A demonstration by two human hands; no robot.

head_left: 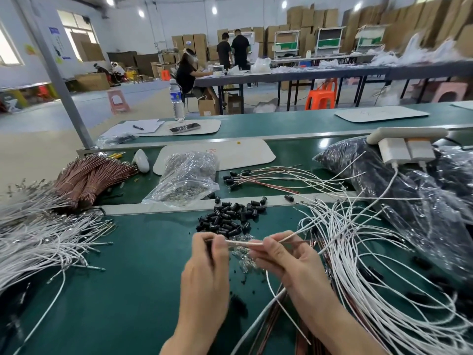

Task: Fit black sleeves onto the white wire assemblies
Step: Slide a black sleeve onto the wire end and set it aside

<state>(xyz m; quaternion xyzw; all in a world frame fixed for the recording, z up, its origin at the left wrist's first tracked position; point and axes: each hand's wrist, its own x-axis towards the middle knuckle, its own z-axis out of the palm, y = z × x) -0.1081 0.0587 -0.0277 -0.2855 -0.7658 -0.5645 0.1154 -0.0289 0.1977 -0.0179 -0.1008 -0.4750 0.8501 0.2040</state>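
White wire point(244, 242) seemingly pinched: left hand point(204, 267), right hand point(279, 254).

The green worktop point(122, 290) is crossed by a metal rail point(153, 209). Just past the middle, at 12 o'clock, lies a heap of loose black sleeves point(229, 219). White wire assemblies point(38, 242) fan out at 9 o'clock, and a tangle of white wires point(358, 265) spreads from 3 to 5 o'clock. Tied bundles of brown wires point(89, 175) lie at 10 o'clock. Beyond the rail, a clear bag of small metal parts point(186, 178) overlaps a white mat point(243, 152), with sleeved wires point(256, 178) at 1 o'clock.
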